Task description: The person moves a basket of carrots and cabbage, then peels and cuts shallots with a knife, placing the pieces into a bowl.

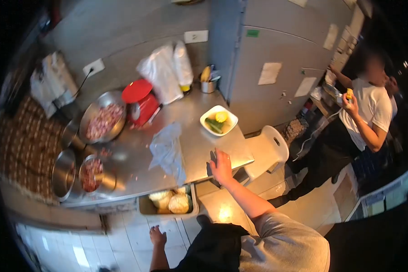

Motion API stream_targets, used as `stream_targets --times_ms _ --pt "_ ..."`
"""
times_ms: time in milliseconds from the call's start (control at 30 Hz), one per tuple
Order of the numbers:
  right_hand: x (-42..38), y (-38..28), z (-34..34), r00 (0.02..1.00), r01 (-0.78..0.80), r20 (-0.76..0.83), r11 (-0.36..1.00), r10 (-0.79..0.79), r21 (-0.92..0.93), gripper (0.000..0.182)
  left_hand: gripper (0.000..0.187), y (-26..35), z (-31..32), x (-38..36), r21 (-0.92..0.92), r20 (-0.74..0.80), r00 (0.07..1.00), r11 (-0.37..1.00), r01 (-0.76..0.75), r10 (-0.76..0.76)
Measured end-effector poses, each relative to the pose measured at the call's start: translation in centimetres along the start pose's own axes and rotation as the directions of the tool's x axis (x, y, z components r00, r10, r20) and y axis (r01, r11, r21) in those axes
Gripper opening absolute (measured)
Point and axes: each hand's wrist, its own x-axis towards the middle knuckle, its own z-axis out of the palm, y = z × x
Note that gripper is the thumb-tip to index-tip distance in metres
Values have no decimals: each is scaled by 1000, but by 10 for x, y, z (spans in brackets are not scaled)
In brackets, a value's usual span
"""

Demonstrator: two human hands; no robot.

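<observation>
Gray wall and tall gray cabinet at the back, steel table in front, tiled floor below. Other person, white top and dark pants, stands right of the cabinet, something yellow in one hand. White stool just beside the table's right end. Bin of pale round vegetables sits low at the table's front edge. Big steel bowl on the table's left side, full of chopped purple-white pieces; smaller steel bowls near it. Red scale beside the big bowl. Thin bluish plastic bag lies crumpled mid-table, one end over the front edge. White square bowl farther right: green and yellow pieces in liquid. Right hand at the table's front edge, fingers loosely spread; contact with the steel, can't tell. Left hand over the floor near the bin, fingers parted, slightly bent.
</observation>
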Motion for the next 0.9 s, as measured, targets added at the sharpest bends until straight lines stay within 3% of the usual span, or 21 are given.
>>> stream_targets --times_ms 67,100,267,400,467,533,633,733,767,867,900 --pt "9 6 14 997 -67 16 992 69 -110 52 56 8 -6 23 76 31 998 996 -48 46" --pt "9 10 21 1000 -9 -23 981 5 -195 54 57 10 -7 36 114 62 998 993 -20 13" --pt "20 -4 20 999 -38 24 957 47 -288 59 59 -18 0 84 199 153 988 980 -6 -25" --pt "16 -8 22 995 -75 34 955 89 -288 59 49 -54 3 115 373 285 950 898 -234 129" --pt "19 -15 22 993 -90 50 948 111 -304 58 46 -74 9 131 279 272 945 924 -260 184" --pt "20 -19 20 991 -100 49 944 121 -314 57 45 -82 13 148 343 288 932 885 -314 220" --pt "20 -19 22 992 -97 42 935 118 -341 57 48 -63 -14 152 386 355 895 830 -403 269" --pt "18 -18 22 993 -94 35 934 113 -346 57 55 -86 8 172 405 392 855 771 -491 339" --pt "17 -18 22 993 -91 36 933 110 -348 57 62 -92 17 175 461 458 841 731 -503 290" --pt "18 -16 25 994 -93 29 931 110 -353 56 63 -68 15 165 460 450 888 829 -319 92" --pt "17 -16 24 993 -97 32 932 116 -349 55 60 -67 19 159 449 387 912 837 -313 134"
